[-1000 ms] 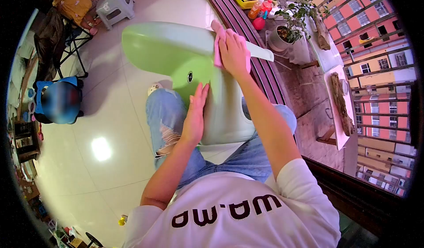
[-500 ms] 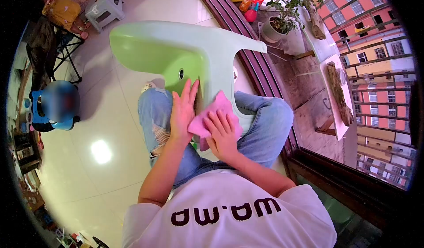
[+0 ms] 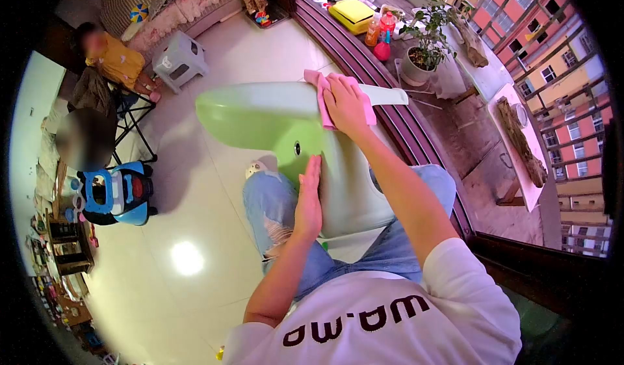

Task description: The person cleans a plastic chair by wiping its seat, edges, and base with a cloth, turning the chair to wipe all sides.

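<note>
A large moulded plastic piece, green and white (image 3: pixel 260 131), lies across in front of my bent legs; I cannot tell its exact kind. Its green hollow side has a small round dark opening with a shiny rim. A pink cloth (image 3: pixel 314 77) is draped over the white upper part. My right hand (image 3: pixel 346 105) is on that cloth, pressing it against the plastic with the fingers bent over it. Lower down, my left hand (image 3: pixel 309 204) rests with straight fingers along the green-and-white side, holding nothing.
Left on the tiled floor stand a blue ride-on toy (image 3: pixel 117 193), a grey stool (image 3: pixel 181 63) and a folding chair (image 3: pixel 133 118). A person in yellow (image 3: pixel 117 66) is behind. To the right are door tracks (image 3: pixel 396 124), a potted plant (image 3: pixel 419 59), bottles (image 3: pixel 387 24) and a yellow case (image 3: pixel 351 15).
My right hand and the pink cloth have moved away from my body, up to the far upper part of the plastic piece. My left hand stays at its side. The view has shifted.
</note>
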Motion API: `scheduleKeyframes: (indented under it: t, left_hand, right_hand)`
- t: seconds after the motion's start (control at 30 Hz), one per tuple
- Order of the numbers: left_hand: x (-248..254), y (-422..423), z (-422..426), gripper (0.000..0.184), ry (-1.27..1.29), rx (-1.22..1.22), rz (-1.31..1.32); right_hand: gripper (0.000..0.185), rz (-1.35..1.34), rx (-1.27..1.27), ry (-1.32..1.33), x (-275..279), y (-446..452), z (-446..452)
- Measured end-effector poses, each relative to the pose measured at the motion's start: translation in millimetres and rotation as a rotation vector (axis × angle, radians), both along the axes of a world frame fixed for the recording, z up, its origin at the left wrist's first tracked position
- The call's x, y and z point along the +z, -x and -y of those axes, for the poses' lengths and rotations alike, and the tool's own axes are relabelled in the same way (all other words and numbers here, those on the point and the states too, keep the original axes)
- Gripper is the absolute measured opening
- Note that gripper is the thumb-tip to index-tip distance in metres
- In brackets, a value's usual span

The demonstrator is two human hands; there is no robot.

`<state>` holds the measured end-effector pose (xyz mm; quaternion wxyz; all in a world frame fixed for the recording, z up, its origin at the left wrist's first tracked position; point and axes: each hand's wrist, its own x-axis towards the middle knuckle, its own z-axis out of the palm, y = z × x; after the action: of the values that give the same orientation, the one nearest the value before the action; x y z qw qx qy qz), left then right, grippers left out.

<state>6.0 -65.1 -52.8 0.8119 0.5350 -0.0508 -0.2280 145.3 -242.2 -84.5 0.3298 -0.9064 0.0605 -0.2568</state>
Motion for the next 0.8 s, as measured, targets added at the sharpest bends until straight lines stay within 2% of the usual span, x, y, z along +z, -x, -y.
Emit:
scheduleKeyframes:
  t: [0.13, 0.27, 0.33, 0.43, 0.47, 0.5, 0.57, 0.63, 0.7, 0.8]
  left_hand:
    - [0, 3, -2, 0.061, 0.036, 0.000, -0.044]
    - [0, 0, -1, 0.063, 0.093, 0.045, -0.101]
    - [-2, 1, -3, 0.061, 0.189, 0.058, -0.130]
    - [9, 3, -5, 0.064, 0.206, 0.037, -0.110]
    - [13, 3, -5, 0.074, 0.174, 0.024, -0.111]
    - [12, 3, -5, 0.074, 0.186, 0.032, -0.118]
    - [9, 2, -6, 0.073, 0.272, 0.030, -0.148]
    - [1, 2, -6, 0.069, 0.248, 0.041, -0.133]
    - [-1, 3, -4, 0.064, 0.095, 0.025, -0.020]
    - [-3, 3, -3, 0.060, 0.045, 0.025, -0.016]
  right_hand:
    - [0.041, 0.035, 0.084, 0.047, 3, 55, -12]
    - [0.043, -0.116, 0.200, -0.012, 24, 159, -41]
    - [0.044, -0.097, 0.254, -0.012, 10, 204, -54]
    - [0.044, -0.188, 0.225, 0.043, 19, 247, -74]
    - [0.044, -0.198, 0.232, 0.056, 20, 245, -73]
    - [0.044, -0.195, 0.239, 0.034, 20, 241, -71]
    - [0.045, -0.200, 0.255, 0.019, 22, 222, -66]
    - [0.044, -0.135, 0.262, -0.082, 26, 174, -52]
    - [0.044, -0.087, 0.225, -0.045, 25, 123, -38]
    - [0.041, -0.084, 0.182, -0.054, 25, 50, -18]
